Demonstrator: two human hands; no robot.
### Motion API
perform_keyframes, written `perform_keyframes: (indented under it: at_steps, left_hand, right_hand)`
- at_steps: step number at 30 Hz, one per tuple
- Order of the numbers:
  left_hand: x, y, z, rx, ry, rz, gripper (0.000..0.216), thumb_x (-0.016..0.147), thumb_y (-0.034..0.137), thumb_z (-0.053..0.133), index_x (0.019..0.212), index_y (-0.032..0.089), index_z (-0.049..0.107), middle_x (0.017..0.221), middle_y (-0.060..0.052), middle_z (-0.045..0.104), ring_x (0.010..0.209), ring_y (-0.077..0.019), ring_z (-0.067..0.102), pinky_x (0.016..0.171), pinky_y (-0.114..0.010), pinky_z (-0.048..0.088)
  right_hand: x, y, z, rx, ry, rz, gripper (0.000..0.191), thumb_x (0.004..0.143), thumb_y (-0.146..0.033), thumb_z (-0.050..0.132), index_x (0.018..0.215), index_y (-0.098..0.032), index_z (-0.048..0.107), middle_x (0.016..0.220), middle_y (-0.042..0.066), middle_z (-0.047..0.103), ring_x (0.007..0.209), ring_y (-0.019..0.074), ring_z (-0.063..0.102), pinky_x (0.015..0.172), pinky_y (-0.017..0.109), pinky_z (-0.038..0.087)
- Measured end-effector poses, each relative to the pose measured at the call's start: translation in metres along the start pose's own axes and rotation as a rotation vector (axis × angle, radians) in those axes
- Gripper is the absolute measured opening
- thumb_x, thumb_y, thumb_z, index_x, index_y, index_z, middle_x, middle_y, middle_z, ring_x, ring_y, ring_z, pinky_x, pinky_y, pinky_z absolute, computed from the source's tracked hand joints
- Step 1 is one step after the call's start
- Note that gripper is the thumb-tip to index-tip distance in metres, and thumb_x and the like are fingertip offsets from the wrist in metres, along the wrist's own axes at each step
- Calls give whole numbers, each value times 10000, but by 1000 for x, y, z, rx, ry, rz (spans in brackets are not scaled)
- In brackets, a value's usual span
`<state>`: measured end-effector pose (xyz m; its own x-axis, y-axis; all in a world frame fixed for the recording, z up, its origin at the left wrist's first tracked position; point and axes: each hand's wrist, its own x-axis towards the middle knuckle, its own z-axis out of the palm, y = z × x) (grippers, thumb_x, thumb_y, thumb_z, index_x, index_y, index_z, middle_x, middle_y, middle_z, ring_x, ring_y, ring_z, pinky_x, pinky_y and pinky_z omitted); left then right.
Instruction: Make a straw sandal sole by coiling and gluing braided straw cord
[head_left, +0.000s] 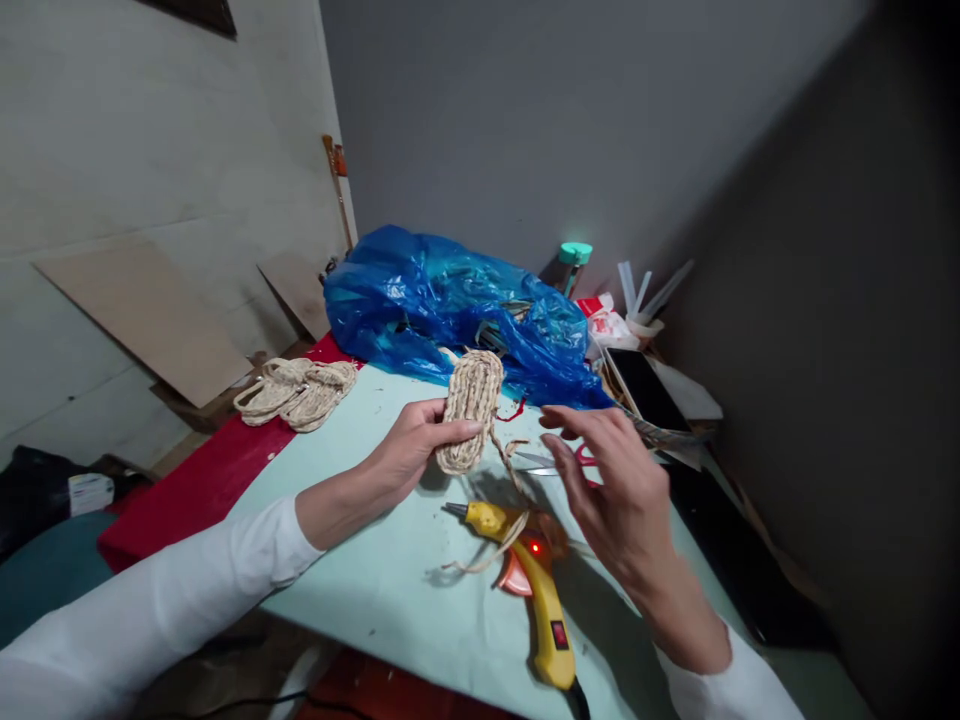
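My left hand [424, 437] grips an oval coil of braided straw cord [472, 405] upright, thumb across its front. From the coil's lower right a loose tail of cord [510, 465] hangs down toward the table. My right hand [619, 480] hovers to the right of the coil, fingers curved and apart, with nothing visible between them. Partly behind that hand lie scissors [540, 468] with red handles. Below both hands a yellow glue gun [536, 590] rests on its side, its red light lit, a strip of straw [491, 558] lying across it.
A pair of braided straw slippers [296, 392] lies at the left on red cloth [202, 480]. A blue plastic bag [450, 300] fills the table's back. Glue sticks [637, 290], a phone-like black slab [649, 388] and a dark flat panel [735, 550] are along the right side.
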<state>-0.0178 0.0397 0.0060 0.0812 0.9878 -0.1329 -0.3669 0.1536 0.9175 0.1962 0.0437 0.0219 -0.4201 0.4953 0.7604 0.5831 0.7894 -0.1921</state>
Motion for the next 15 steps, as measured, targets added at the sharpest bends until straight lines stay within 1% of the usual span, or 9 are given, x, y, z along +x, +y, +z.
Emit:
perform_keyframes:
  at_steps: [3,5,9,12,15]
  left_hand:
    - [4,8,-9,-35,53,66,280,653,223,852,855,87,713,735,-36,688,599,-111,601,564,-224,474]
    - [7,13,-14,-68,84,106,272,647,213,856,840,90,709,709,-21,678,581,-102,591,542,-211,471]
    - [9,21,-19,-153,97,136,291,634,198,857,867,93,718,722,-27,695,598,-113,610,540,-211,491]
    - [8,24,-18,-218,91,114,283,634,162,841,878,85,721,713,-29,696,593,-119,616,532,-212,501]
    - [6,27,-16,-280,76,72,225,669,114,794,879,82,721,725,-33,703,600,-123,629,552,-217,527]
  right_hand:
    - [1,5,-7,-7,75,81,147,1011,-169,529,1138,-139,596,1025,67,645,889,170,607,798,302,484]
    - [-2,11,-7,-21,60,87,137,1015,-185,525,1122,-150,603,1023,59,649,890,163,627,796,284,496]
    - [-18,31,-9,-100,-74,54,165,1027,-215,485,1125,-152,601,998,63,648,860,179,628,764,297,497]
    - [-38,46,-17,-188,-198,45,194,1032,-228,440,1115,-147,596,995,70,643,862,196,616,760,320,488]
    - [-59,59,-28,-299,-288,65,218,1017,-233,423,1075,-142,612,1008,95,644,883,246,600,754,368,467]
